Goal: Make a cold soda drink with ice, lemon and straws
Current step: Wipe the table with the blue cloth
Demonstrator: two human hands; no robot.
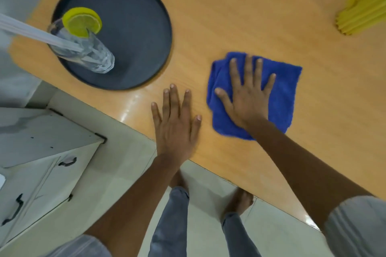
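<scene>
On the desk (229,16), both hands lie flat, right hand (247,98) pressing cloth (282,94), left hand (177,125) bare; a wide wipe could topple the glass (83,50).

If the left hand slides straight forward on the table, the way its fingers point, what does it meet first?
Probably the dark tray: the left hand lies flat on the table, fingers aimed at the tray's near rim. It might just pass the rim's right edge.

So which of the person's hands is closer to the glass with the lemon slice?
The left hand. It lies flat on the table, just off the tray's edge, below and right of the glass. The right hand presses the blue cloth, farther right.
</scene>
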